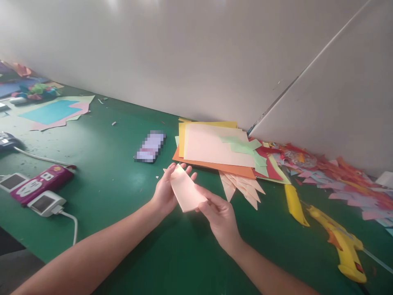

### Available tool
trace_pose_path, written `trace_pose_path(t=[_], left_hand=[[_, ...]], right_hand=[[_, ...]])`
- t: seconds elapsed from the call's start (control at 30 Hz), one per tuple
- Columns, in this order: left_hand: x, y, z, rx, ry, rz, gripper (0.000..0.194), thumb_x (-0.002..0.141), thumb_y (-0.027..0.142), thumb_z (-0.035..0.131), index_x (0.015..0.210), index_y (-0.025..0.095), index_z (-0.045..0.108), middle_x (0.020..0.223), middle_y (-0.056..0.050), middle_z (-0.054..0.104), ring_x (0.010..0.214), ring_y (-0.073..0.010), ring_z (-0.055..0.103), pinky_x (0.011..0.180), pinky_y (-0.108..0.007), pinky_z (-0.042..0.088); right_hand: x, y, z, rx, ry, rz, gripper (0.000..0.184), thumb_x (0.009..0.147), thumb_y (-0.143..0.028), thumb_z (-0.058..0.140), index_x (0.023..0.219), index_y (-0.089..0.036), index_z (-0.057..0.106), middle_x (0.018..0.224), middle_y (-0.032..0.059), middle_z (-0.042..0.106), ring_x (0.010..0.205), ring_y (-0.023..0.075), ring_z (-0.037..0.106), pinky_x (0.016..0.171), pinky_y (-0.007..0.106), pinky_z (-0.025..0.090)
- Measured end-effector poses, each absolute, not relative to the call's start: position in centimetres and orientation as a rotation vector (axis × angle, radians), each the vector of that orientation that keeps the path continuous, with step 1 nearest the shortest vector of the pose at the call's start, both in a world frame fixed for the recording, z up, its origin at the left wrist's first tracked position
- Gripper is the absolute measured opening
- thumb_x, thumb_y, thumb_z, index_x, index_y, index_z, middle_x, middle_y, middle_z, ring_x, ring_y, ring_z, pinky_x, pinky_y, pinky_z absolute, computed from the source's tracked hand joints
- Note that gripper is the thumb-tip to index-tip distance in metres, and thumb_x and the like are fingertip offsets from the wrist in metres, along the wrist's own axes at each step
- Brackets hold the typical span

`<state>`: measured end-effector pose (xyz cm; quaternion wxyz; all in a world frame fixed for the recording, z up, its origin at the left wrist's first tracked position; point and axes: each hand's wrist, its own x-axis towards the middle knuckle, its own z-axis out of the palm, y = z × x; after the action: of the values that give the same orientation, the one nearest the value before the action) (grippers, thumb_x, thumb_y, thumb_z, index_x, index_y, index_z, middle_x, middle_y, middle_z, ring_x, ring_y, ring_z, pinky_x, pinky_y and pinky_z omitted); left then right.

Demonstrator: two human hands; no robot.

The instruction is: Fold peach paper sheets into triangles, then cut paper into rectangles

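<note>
A small pale peach paper strip (186, 189) is held between both hands above the green table (123, 135). My left hand (167, 190) supports its upper end from behind, fingers curled round the edge. My right hand (219, 215) pinches its lower right corner. Just beyond the hands lie several peach paper triangles (242, 186) and a stack of coloured paper sheets (215, 147), peach on top of yellow and orange.
A yellow glue gun (340, 241) and a yellow utility knife (295, 205) lie to the right. Paper scraps (340, 176) pile along the right wall. A blurred phone (150, 146) sits mid-table. At the left are a power strip (41, 184), chargers, cable, and a blue sheet (50, 112).
</note>
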<state>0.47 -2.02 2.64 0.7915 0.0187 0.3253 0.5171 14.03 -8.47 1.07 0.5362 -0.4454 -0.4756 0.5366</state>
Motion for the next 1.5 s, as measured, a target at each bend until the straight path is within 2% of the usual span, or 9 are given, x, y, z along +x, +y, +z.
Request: trace_pose_path(t=[0.3,0.47,0.63,0.77,0.9,1.0,1.13,1.27,1.5], left_hand=[[0.5,-2.1,2.9,0.099,0.657,1.204,0.027,0.080,0.017,0.060,0.103,0.021,0.047,0.099,-0.002,0.061,0.088,-0.0163,0.065,0.089,-0.035,0.052],[0.2,-2.3,2.9,0.299,0.628,1.226,0.034,0.073,0.008,0.060,0.101,0.023,0.048,0.100,-0.001,0.059,0.094,-0.0190,0.064,0.093,-0.039,0.049],[0.1,-3.2,3.2,0.604,0.503,1.120,0.027,0.079,0.016,0.058,0.103,0.023,0.048,0.106,-0.005,0.061,0.105,-0.0260,0.060,0.089,-0.042,0.050],[0.4,-4.1,3.0,0.674,0.450,0.941,0.027,0.085,0.023,0.054,0.110,0.025,0.045,0.114,-0.009,0.060,0.095,-0.0283,0.063,0.069,-0.044,0.056],[0.4,-4.2,2.7,0.739,0.452,0.881,0.035,0.085,0.026,0.056,0.118,0.027,0.045,0.119,-0.009,0.059,0.099,-0.0278,0.061,0.071,-0.040,0.055],[0.3,-4.0,2.5,0.825,0.520,0.882,0.035,0.086,0.028,0.056,0.120,0.026,0.048,0.118,-0.008,0.059,0.103,-0.0257,0.058,0.078,-0.037,0.052],[0.1,-3.6,2.1,0.961,0.728,0.932,0.027,0.085,0.033,0.059,0.109,0.022,0.055,0.099,-0.006,0.062,0.084,-0.0182,0.060,0.069,-0.025,0.050],[0.3,-3.6,2.1,0.983,0.783,0.999,0.018,0.081,0.032,0.064,0.090,0.019,0.055,0.088,-0.003,0.060,0.079,-0.0153,0.057,0.067,-0.022,0.048],[0.6,-4.3,2.3,0.880,0.848,0.959,0.018,0.078,0.027,0.064,0.083,0.019,0.049,0.081,0.001,0.054,0.068,-0.0100,0.052,0.057,-0.018,0.043]], right_hand=[[14.2,-8.6,0.9,-1.089,-1.263,1.272,0.033,0.076,-0.041,0.066,0.106,-0.029,0.069,0.076,0.0005,0.060,0.066,0.0137,0.051,0.060,0.028,0.047],[14.8,-8.0,0.8,-1.017,-1.146,1.335,0.042,0.084,-0.051,0.054,0.117,-0.024,0.056,0.064,-0.0031,0.053,0.058,0.0118,0.048,0.057,0.026,0.044],[15.3,-6.9,0.7,-1.089,-1.102,1.457,0.034,0.087,-0.051,0.049,0.093,-0.019,0.059,0.067,0.0001,0.055,0.060,0.0120,0.049,0.055,0.024,0.041],[15.2,-6.9,1.0,-1.140,-1.167,1.489,0.034,0.081,-0.051,0.057,0.090,-0.018,0.064,0.059,-0.0028,0.049,0.053,0.0097,0.042,0.050,0.023,0.037],[15.1,-7.2,1.2,-1.243,-1.205,1.428,0.034,0.079,-0.050,0.060,0.083,-0.017,0.069,0.053,-0.0039,0.045,0.048,0.0085,0.035,0.043,0.023,0.031],[15.2,-7.3,1.3,-1.247,-1.171,1.419,0.034,0.078,-0.049,0.061,0.088,-0.019,0.071,0.059,-0.0016,0.055,0.052,0.0108,0.045,0.046,0.023,0.036],[15.4,-7.3,1.3,-1.240,-1.138,1.371,0.029,0.079,-0.045,0.061,0.093,-0.022,0.072,0.073,0.0014,0.066,0.066,0.0163,0.057,0.055,0.026,0.045],[15.8,-7.2,1.1,-1.270,-1.095,1.260,0.026,0.082,-0.043,0.060,0.094,-0.023,0.071,0.077,0.0015,0.068,0.071,0.0179,0.059,0.060,0.027,0.047],[16.1,-7.0,0.5,-1.292,-1.067,1.208,0.026,0.083,-0.042,0.059,0.093,-0.022,0.071,0.073,0.0017,0.067,0.066,0.0173,0.057,0.058,0.028,0.046]])
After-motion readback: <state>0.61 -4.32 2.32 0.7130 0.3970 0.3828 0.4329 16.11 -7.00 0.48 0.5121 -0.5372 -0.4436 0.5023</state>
